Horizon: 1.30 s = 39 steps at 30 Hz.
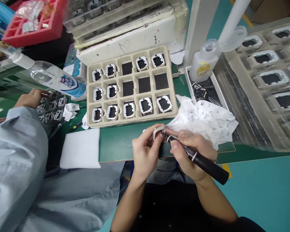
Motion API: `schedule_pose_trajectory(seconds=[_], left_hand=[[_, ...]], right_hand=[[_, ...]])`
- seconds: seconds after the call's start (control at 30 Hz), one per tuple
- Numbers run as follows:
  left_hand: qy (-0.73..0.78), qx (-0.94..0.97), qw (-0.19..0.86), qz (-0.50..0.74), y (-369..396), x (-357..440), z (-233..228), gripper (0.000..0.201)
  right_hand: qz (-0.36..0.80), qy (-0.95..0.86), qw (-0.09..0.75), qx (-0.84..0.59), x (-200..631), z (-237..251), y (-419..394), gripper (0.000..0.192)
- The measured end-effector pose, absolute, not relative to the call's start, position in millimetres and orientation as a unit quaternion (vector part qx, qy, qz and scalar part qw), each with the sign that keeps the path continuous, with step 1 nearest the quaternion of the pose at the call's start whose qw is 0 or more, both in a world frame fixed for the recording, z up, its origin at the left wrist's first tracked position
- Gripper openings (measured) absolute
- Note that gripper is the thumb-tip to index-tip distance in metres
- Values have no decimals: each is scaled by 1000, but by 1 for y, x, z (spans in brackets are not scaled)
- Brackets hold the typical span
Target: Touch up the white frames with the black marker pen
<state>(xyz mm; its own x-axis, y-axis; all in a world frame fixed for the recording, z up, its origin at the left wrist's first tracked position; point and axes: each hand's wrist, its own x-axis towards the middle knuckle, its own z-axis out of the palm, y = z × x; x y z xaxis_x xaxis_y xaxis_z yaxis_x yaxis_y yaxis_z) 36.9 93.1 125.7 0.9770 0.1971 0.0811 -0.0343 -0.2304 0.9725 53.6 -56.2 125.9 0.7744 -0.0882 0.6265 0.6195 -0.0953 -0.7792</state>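
My left hand [146, 151] pinches a small white plastic frame [159, 129] by its edge, just in front of the tray. In my right hand [193, 151] is a black marker pen [203, 163], its fingers wrapped round the barrel. The pen's tip points up and left and meets the frame or stops very close to it; I cannot tell which. Beyond my hands lies a beige compartment tray [132, 121]. Several white frames with dark centres sit in its compartments, and a few compartments show only their dark floor.
Crumpled white cloths [203, 120] lie right of the tray, below a plastic bottle [203, 62]. A spray bottle [60, 80] and a white foam pad [80, 149] are leftward. A co-worker's sleeve [16, 145] reaches in at left. Stacked trays [261, 106] stand at right.
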Motion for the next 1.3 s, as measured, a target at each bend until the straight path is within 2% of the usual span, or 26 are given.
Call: schedule_pose_trajectory(seconds=[0.2, 0.57, 1.3], left_hand=[[61, 764, 639, 75, 92, 39, 129, 25], [73, 737, 666, 92, 85, 40, 131, 22], [66, 751, 651, 95, 86, 35, 124, 26]], right_hand=[[-270, -185, 633, -701, 53, 125, -56, 20], [-275, -169, 625, -711, 54, 124, -55, 20], [-278, -140, 621, -719, 53, 127, -55, 18]])
